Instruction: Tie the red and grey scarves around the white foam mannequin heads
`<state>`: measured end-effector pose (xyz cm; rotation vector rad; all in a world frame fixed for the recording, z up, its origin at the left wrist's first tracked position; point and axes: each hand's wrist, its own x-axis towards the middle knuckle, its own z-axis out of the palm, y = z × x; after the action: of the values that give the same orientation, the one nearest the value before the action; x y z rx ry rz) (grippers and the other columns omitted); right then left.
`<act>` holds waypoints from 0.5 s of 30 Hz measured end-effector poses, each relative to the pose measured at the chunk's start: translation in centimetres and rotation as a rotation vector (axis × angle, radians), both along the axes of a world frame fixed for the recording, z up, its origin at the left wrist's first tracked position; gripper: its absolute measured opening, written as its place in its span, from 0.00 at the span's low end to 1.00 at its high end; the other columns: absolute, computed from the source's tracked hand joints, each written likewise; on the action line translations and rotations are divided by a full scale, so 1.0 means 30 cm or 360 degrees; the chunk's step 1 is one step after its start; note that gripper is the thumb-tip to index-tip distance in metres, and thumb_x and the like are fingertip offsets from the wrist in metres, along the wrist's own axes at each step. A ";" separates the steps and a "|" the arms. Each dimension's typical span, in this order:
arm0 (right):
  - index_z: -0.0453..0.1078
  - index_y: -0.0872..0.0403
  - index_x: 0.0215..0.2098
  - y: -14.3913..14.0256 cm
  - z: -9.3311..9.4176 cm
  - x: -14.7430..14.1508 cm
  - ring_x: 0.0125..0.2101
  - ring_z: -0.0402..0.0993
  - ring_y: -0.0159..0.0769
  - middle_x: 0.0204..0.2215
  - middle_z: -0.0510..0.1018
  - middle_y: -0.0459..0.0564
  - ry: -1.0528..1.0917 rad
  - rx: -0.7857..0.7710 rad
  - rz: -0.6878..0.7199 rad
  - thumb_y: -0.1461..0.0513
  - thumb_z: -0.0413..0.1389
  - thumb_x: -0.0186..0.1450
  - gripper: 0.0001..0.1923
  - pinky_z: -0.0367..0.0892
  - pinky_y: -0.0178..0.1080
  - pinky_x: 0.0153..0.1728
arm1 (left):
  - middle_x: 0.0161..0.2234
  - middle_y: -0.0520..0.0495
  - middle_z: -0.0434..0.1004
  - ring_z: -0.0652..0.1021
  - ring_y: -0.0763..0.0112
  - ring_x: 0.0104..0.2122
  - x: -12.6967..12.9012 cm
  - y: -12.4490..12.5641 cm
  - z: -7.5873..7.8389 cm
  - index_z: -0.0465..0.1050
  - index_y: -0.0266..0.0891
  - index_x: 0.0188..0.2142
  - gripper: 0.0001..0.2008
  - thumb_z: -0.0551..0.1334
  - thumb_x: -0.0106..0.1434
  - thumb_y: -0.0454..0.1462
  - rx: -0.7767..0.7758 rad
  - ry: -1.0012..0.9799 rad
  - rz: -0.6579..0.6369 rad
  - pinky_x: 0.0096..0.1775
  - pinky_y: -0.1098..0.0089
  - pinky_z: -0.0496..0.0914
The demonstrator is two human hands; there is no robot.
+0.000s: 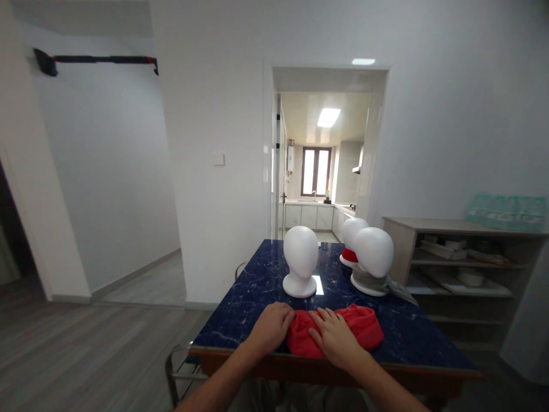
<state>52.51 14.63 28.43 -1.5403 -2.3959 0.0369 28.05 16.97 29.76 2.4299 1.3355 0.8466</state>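
Both forearms reach in from the near edge of the frame and converge over the table's near side. The left hand [271, 327] lies knuckles up, its fingers curled down and closed on the left end of the red cloth [338, 333]. The right hand [333, 336] rests palm down across the cloth's middle, fingers spread loosely and flat on the fabric rather than clenched.

The red cloth lies on the dark blue marbled table [240, 312], close to its near edge, with its long axis running left to right. It is a soft, rumpled bundle of plain bright red, thicker and rounded at its right end.

Farther back stands a white mannequin head [301, 260] just beyond the hands, and two more [374, 257] to the right, the farther one [352, 232] above a red band.
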 end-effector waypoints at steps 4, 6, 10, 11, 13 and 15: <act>0.72 0.50 0.65 0.034 0.076 0.066 0.61 0.71 0.50 0.61 0.76 0.59 0.0269 0.0211 -0.0029 0.49 0.44 0.77 0.26 0.58 0.53 0.65 | 0.60 0.36 0.77 0.76 0.56 0.59 0.025 0.149 0.001 0.73 0.39 0.59 0.20 0.60 0.69 0.39 -0.0098 -0.0148 0.0407 0.61 0.62 0.66; 0.77 0.53 0.54 0.074 0.133 0.158 0.53 0.76 0.47 0.52 0.82 0.59 0.0445 0.0388 -0.0144 0.50 0.43 0.78 0.25 0.64 0.48 0.58 | 0.65 0.30 0.70 0.73 0.50 0.64 0.028 0.227 0.004 0.65 0.34 0.66 0.35 0.69 0.62 0.42 -0.0170 -0.0152 0.0474 0.62 0.61 0.65; 0.74 0.52 0.36 0.153 0.164 0.398 0.39 0.77 0.45 0.35 0.82 0.55 0.0696 0.0667 -0.0499 0.48 0.43 0.77 0.25 0.65 0.42 0.42 | 0.70 0.18 0.59 0.66 0.40 0.69 0.078 0.346 0.007 0.48 0.25 0.73 0.61 0.77 0.51 0.49 -0.0258 -0.0286 0.0543 0.64 0.58 0.64; 0.72 0.52 0.34 0.164 0.149 0.450 0.37 0.77 0.45 0.34 0.81 0.55 0.0714 0.0717 -0.0570 0.48 0.43 0.77 0.25 0.64 0.41 0.40 | 0.70 0.17 0.57 0.65 0.40 0.69 0.101 0.369 0.005 0.45 0.24 0.74 0.64 0.78 0.50 0.50 -0.0286 -0.0375 0.0565 0.64 0.58 0.63; 0.70 0.51 0.33 0.171 0.100 0.529 0.34 0.77 0.44 0.32 0.81 0.54 0.0684 0.0785 -0.0678 0.48 0.43 0.77 0.23 0.62 0.40 0.36 | 0.71 0.17 0.56 0.63 0.42 0.70 0.149 0.407 -0.004 0.42 0.26 0.74 0.67 0.79 0.48 0.49 -0.0347 -0.0551 0.0600 0.66 0.59 0.61; 0.71 0.51 0.33 0.166 0.044 0.567 0.32 0.76 0.43 0.30 0.80 0.54 0.0607 0.0786 -0.0793 0.50 0.44 0.77 0.22 0.59 0.39 0.32 | 0.72 0.19 0.55 0.62 0.44 0.71 0.192 0.434 -0.017 0.40 0.29 0.75 0.68 0.80 0.48 0.50 -0.0376 -0.0661 0.0592 0.67 0.59 0.60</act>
<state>69.53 19.60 29.75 -1.6466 -1.5359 -0.3120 33.81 30.00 29.27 1.7316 1.6255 1.1306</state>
